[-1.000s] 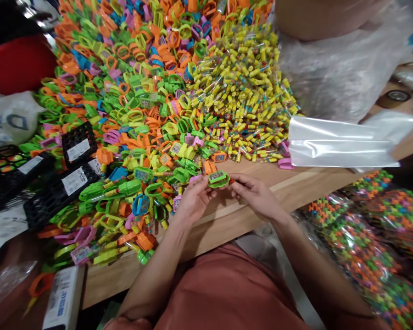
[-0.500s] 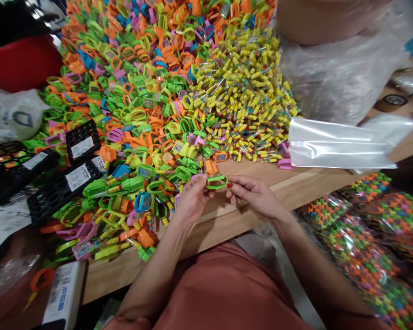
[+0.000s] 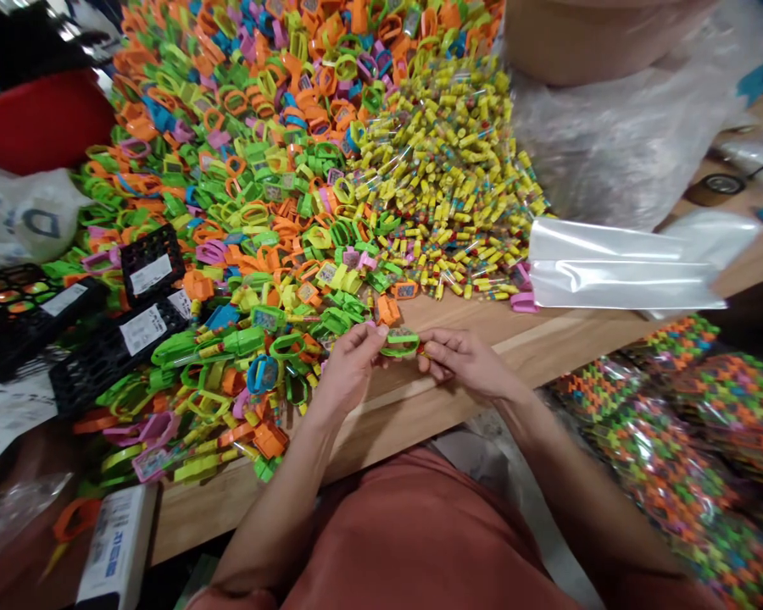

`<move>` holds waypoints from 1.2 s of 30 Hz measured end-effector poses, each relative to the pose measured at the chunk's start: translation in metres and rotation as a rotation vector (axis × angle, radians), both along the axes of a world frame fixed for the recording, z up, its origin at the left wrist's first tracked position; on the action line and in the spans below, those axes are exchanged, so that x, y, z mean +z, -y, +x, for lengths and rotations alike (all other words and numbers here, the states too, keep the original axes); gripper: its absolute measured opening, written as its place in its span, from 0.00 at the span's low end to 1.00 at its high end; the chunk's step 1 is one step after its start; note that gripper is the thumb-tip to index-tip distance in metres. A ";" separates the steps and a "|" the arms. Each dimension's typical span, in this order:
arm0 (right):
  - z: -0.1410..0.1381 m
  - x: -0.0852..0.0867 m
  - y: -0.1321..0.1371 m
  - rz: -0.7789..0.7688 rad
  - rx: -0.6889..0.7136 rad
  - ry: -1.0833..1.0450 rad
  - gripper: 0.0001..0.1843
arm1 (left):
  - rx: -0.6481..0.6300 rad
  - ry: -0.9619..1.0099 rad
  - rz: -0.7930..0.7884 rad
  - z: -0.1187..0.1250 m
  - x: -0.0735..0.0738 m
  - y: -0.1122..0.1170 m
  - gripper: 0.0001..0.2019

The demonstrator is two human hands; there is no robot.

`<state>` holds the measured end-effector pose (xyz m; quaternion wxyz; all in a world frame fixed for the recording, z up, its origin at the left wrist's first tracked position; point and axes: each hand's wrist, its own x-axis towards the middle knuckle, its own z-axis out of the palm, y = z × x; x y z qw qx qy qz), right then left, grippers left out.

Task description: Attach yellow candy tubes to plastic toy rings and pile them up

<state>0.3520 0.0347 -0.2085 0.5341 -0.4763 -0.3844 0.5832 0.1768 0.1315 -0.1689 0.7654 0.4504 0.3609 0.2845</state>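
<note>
Both my hands are at the table's front edge, holding one small green plastic toy loop (image 3: 400, 343) between them. My left hand (image 3: 349, 368) pinches its left side. My right hand (image 3: 464, 363) grips its right side, where a small red bit barely shows beside my fingers. Just beyond my left hand lies a heap of orange, green and blue toy watches (image 3: 247, 195). Yellow tubes in clear wrappers (image 3: 448, 199) are piled to its right. Whatever the loop's underside carries is hidden.
Black plastic crates with white labels (image 3: 120, 356) stand at the left on the wooden table (image 3: 483, 343). A clear plastic bag (image 3: 616, 267) lies at the right. Colourful bagged strips (image 3: 667, 449) are heaped below the table's right edge. A white box (image 3: 118, 546) sits at lower left.
The green toy has turned since the earliest frame, its display face no longer showing and its loop now facing me. The red bit is now mostly hidden by my right fingers.
</note>
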 end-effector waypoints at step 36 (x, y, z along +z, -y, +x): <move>0.016 -0.025 -0.027 0.187 -0.242 0.776 0.09 | -0.114 -0.488 1.123 0.012 -0.026 -0.057 0.06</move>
